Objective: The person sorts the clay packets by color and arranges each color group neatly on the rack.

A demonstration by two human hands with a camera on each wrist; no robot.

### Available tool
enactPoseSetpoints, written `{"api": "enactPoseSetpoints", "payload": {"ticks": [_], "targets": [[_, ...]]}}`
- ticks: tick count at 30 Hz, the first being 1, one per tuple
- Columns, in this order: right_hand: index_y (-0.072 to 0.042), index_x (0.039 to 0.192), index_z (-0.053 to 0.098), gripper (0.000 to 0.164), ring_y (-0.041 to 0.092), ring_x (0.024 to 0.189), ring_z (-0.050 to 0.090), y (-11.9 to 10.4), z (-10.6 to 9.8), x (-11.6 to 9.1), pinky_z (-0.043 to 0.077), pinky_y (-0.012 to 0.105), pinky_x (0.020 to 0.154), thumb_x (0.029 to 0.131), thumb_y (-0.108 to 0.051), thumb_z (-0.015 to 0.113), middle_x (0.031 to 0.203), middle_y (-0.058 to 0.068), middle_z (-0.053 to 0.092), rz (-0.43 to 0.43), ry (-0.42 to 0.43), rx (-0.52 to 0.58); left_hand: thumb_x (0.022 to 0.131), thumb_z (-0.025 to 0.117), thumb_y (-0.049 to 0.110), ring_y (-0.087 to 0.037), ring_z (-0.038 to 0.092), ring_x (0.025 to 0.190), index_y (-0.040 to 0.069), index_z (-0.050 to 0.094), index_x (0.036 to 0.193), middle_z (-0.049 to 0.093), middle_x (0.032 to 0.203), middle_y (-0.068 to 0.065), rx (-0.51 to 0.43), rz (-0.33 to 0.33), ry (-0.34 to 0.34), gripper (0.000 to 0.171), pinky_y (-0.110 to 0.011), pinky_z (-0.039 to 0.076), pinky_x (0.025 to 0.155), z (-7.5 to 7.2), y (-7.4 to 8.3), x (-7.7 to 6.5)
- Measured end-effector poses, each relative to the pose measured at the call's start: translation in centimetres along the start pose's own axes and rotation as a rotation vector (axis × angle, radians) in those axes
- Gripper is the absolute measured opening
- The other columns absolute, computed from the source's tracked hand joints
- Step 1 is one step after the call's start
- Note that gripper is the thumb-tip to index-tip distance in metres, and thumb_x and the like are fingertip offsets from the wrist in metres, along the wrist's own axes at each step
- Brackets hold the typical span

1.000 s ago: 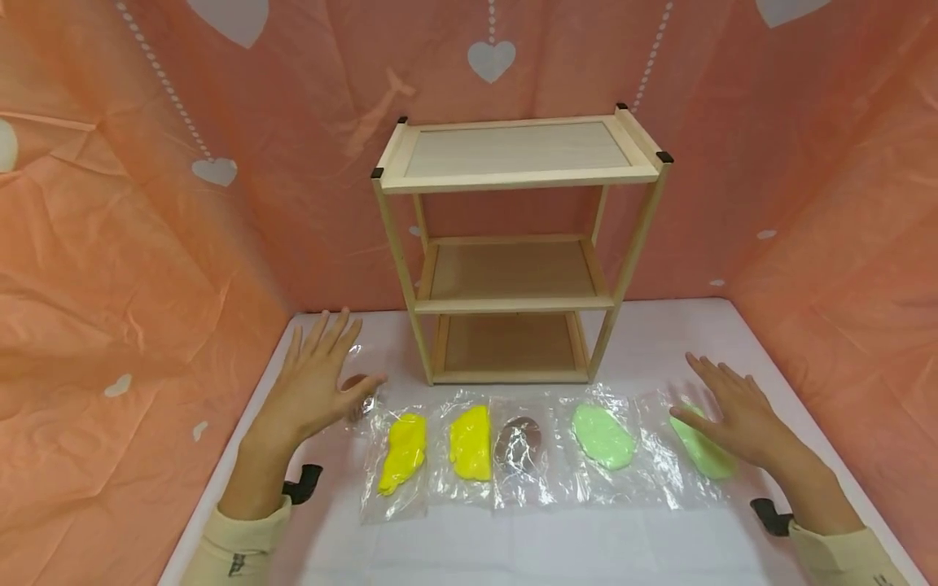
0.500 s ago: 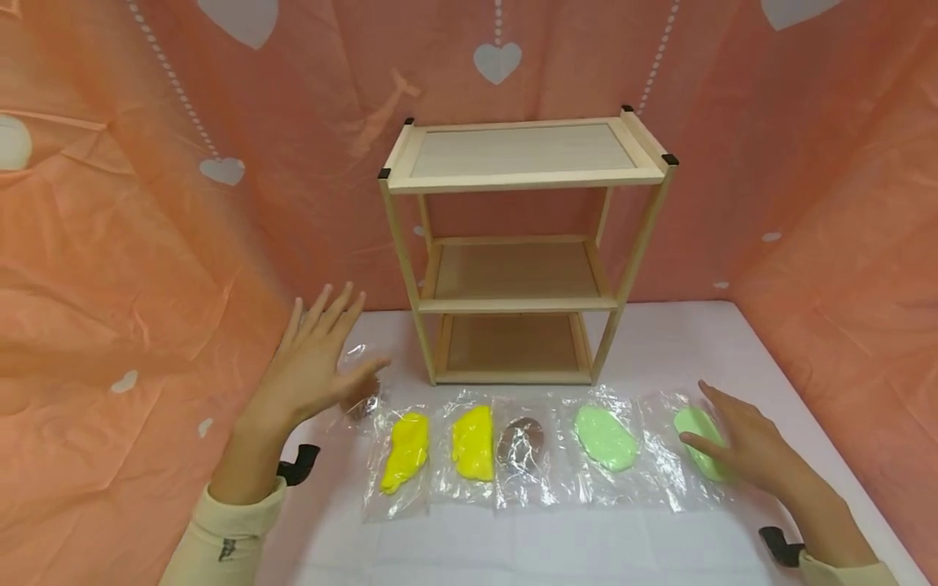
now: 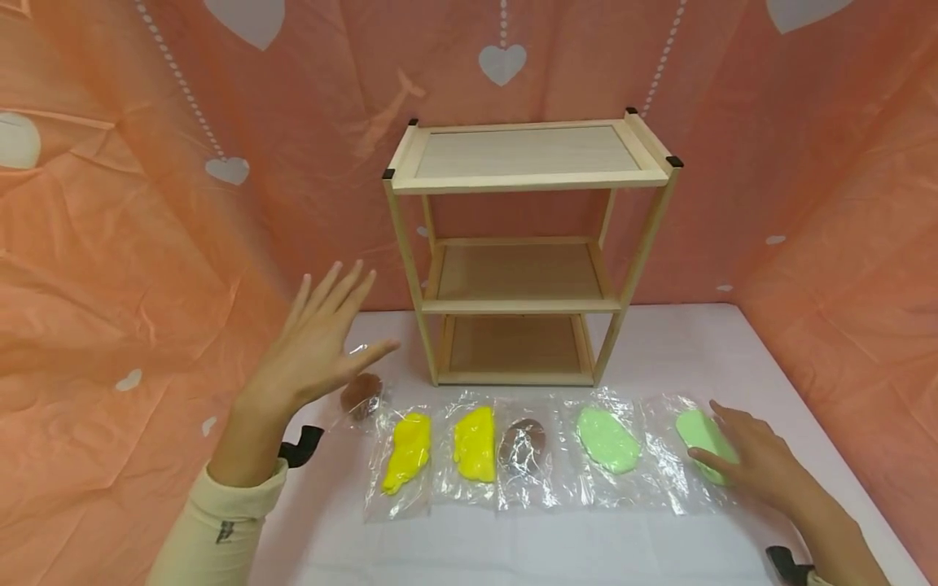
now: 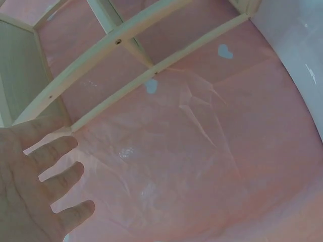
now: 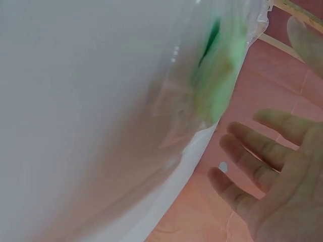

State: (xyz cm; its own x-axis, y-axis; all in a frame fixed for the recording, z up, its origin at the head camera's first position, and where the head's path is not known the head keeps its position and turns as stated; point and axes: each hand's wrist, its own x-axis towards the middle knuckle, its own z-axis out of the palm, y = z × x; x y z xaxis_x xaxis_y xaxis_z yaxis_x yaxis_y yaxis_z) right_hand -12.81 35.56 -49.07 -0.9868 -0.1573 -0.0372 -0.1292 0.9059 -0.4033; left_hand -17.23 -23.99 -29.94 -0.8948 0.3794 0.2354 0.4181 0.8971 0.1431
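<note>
My left hand (image 3: pixel 311 346) is raised at the left with its fingers spread, holding nothing. Beside its thumb, a brown round piece in a clear bag (image 3: pixel 362 395) lies on the table. My right hand (image 3: pixel 758 456) hovers with parted fingers over the rightmost light green piece in a clear bag (image 3: pixel 705 439) and partly covers it. Between the hands lie more clear bags in a row: two with yellow lumps (image 3: pixel 407 452), one with a brown disc (image 3: pixel 523 446), and another with a light green piece (image 3: pixel 608 439). In the right wrist view, the fingers are apart from the green piece (image 5: pixel 222 75).
A three-tier wooden shelf (image 3: pixel 520 305) with black corner caps stands behind the row of bags. Orange-pink cloth with pale hearts (image 3: pixel 132 268) hangs around the back and sides of the white table (image 3: pixel 469 545).
My left hand has risen away from the table, uncovering the brown piece. My right hand has lowered toward the near side, by the rightmost green piece. The head view has shifted slightly.
</note>
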Motion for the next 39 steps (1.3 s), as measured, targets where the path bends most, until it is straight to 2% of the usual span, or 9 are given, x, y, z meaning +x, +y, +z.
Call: {"api": "enactPoseSetpoints", "payload": {"ticks": [6,11,14,20,24,28,32,39], "targets": [[0.018,0.153,0.04,0.099,0.065,0.128,0.042,0.5,0.4,-0.6,0.036,0.084,0.101,0.093,-0.049,0.082,0.142,0.046,0.046,-0.011,0.04,-0.036,0.102,0.061,0.063,-0.037,0.006,0.166,0.007,0.021,0.171,0.014,0.18,-0.013,-0.034,0.013,-0.008,0.097,-0.059,0.0,0.134,0.5,0.1,1.6],[0.018,0.15,0.042,0.099,0.064,0.121,0.045,0.5,0.5,-0.8,0.04,0.082,0.096,0.09,-0.049,0.085,0.135,0.045,0.048,0.008,0.059,-0.036,0.104,0.063,0.058,-0.033,0.011,0.166,0.005,0.024,0.17,0.018,0.179,-0.012,-0.063,0.024,0.02,0.093,-0.054,0.007,0.135,1.1,-0.2,2.9],[0.018,0.147,0.044,0.099,0.063,0.118,0.048,0.4,0.6,-0.9,0.043,0.08,0.094,0.089,-0.051,0.085,0.13,0.045,0.05,0.04,0.052,-0.046,0.106,0.064,0.051,-0.035,0.018,0.165,0.005,0.026,0.17,0.024,0.177,-0.014,-0.103,0.037,0.058,0.088,-0.054,0.013,0.134,1.4,-0.4,3.6],[0.018,0.139,0.05,0.099,0.052,0.105,0.055,0.5,0.9,-1.3,0.051,0.072,0.085,0.088,-0.06,0.083,0.114,0.033,0.058,0.143,-0.001,-0.031,0.106,0.07,0.039,-0.038,0.035,0.157,0.012,0.034,0.169,0.038,0.171,-0.013,-0.178,0.024,0.146,0.077,-0.064,0.033,0.125,2.1,-0.4,4.6],[0.018,0.132,0.054,0.098,0.048,0.101,0.057,0.7,0.8,-1.6,0.053,0.067,0.082,0.087,-0.063,0.082,0.108,0.029,0.06,0.186,-0.02,-0.009,0.106,0.072,0.035,-0.038,0.041,0.154,0.013,0.041,0.165,0.045,0.167,-0.014,-0.216,-0.011,0.174,0.07,-0.068,0.039,0.119,2.6,-0.3,5.2],[0.018,0.126,0.055,0.096,0.047,0.1,0.061,0.8,0.5,-1.7,0.054,0.063,0.081,0.087,-0.065,0.081,0.106,0.029,0.063,0.223,-0.068,0.019,0.106,0.073,0.03,-0.039,0.047,0.149,0.009,0.05,0.159,0.053,0.16,-0.015,-0.271,-0.028,0.189,0.062,-0.067,0.041,0.118,3.0,-0.2,5.7],[0.017,0.121,0.055,0.093,0.045,0.097,0.064,0.8,0.1,-1.8,0.056,0.06,0.077,0.089,-0.067,0.079,0.104,0.028,0.066,0.266,-0.133,0.029,0.105,0.074,0.027,-0.039,0.056,0.14,0.006,0.057,0.152,0.062,0.148,-0.017,-0.339,-0.006,0.221,0.055,-0.064,0.044,0.116,3.5,-0.1,6.4],[0.017,0.117,0.057,0.091,0.035,0.091,0.062,0.4,0.1,-1.2,0.056,0.057,0.077,0.086,-0.064,0.083,0.1,0.021,0.067,0.248,-0.162,0.038,0.099,0.08,0.015,-0.034,0.067,0.125,0.006,0.063,0.143,0.072,0.131,-0.014,-0.451,0.021,0.261,0.047,-0.056,0.052,0.111,3.8,-0.6,6.8]]}}
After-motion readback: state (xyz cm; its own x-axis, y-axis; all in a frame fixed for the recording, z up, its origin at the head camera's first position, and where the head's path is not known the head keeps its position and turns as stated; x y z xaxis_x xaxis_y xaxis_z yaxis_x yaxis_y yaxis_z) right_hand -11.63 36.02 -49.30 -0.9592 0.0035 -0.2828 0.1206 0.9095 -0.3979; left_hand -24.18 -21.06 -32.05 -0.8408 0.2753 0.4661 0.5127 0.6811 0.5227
